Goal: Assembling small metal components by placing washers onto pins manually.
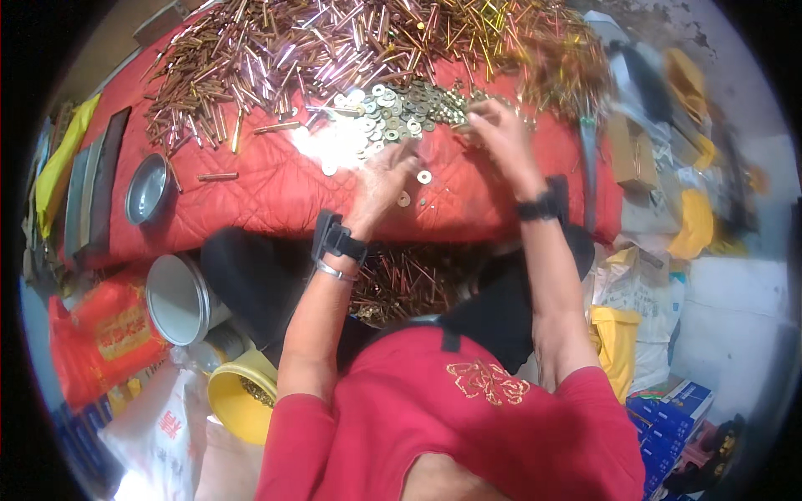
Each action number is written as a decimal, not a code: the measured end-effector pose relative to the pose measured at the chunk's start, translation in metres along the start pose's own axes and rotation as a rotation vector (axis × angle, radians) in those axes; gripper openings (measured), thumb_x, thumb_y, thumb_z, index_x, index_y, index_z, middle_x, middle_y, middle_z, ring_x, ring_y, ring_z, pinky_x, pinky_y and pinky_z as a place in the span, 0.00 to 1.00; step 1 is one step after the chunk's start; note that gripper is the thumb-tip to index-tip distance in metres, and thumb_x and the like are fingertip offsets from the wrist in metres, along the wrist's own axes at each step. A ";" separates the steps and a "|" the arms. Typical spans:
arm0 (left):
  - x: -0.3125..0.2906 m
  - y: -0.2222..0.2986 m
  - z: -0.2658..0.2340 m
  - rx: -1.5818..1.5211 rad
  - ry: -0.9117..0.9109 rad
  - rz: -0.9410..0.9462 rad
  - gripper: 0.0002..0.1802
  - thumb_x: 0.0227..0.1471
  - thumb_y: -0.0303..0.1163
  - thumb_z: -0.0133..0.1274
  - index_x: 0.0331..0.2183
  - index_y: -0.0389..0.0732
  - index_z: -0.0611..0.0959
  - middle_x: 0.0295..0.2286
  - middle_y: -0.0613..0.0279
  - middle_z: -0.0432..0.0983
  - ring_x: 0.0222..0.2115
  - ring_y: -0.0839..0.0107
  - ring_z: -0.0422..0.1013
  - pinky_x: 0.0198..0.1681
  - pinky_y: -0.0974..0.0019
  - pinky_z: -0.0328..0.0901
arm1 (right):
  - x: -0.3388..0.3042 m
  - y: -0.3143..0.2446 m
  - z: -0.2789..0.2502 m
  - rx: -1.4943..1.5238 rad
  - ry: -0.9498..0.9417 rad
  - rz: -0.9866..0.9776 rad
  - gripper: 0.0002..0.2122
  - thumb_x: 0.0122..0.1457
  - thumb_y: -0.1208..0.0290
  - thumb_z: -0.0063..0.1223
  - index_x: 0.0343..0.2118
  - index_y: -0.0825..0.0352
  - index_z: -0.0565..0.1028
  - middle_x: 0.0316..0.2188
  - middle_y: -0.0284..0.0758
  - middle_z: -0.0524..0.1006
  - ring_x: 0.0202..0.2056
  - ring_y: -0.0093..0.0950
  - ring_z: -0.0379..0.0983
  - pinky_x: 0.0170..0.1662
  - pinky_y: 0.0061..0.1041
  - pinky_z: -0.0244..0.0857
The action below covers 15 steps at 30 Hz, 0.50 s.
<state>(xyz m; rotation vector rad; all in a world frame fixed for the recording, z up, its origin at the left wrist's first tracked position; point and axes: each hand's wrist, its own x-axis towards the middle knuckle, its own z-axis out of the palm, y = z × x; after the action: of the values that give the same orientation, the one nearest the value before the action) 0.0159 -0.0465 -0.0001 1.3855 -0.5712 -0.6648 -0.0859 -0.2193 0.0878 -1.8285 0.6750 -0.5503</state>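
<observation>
On the red quilted cloth (pixel 284 188), a heap of washers (pixel 393 108) lies in front of a large pile of copper-coloured threaded rods or bolts (pixel 359 42). At the heap's near edge, my left hand (pixel 386 177) has its fingers drawn together, and the fingertips are partly blurred. My right hand (pixel 499 138) is raised at the heap's right side, thumb and fingers pinched close. What either hand grips is too small or smeared to make out. One loose washer (pixel 424 177) lies between the hands, and another (pixel 404 199) sits nearer to me.
A metal bowl (pixel 149 190) stands on the cloth at the left, beside a single rod (pixel 217 177). More rods (pixel 401 284) lie below the cloth's front edge, between my legs. A white bucket (pixel 177 301) and a yellow bucket (pixel 246 397) are at lower left; blue boxes (pixel 672 426) at lower right.
</observation>
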 end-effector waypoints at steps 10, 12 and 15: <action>0.001 0.029 0.002 0.337 0.067 -0.065 0.20 0.55 0.29 0.50 0.49 0.32 0.74 0.41 0.55 0.76 0.40 0.71 0.72 0.43 0.70 0.66 | -0.045 0.026 -0.010 -0.495 0.035 -0.561 0.06 0.49 0.75 0.58 0.28 0.68 0.71 0.25 0.38 0.70 0.27 0.32 0.73 0.30 0.28 0.66; 0.003 0.019 -0.005 0.226 0.086 -0.105 0.19 0.55 0.30 0.50 0.48 0.32 0.75 0.35 0.64 0.77 0.28 0.77 0.72 0.31 0.72 0.67 | -0.042 0.023 0.008 -0.496 -0.070 -0.627 0.06 0.51 0.75 0.57 0.30 0.68 0.71 0.25 0.39 0.71 0.27 0.31 0.73 0.30 0.28 0.66; 0.010 -0.017 -0.021 0.128 0.245 0.105 0.17 0.56 0.32 0.50 0.45 0.32 0.76 0.31 0.65 0.76 0.24 0.78 0.69 0.27 0.72 0.66 | -0.043 0.040 0.034 -0.167 -0.200 -0.264 0.07 0.55 0.73 0.53 0.36 0.67 0.72 0.24 0.38 0.73 0.27 0.29 0.75 0.30 0.28 0.67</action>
<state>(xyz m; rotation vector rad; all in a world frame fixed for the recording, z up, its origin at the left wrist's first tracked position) 0.0361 -0.0405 -0.0193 1.5193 -0.4925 -0.3720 -0.1029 -0.1779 0.0370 -2.1133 0.3551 -0.4849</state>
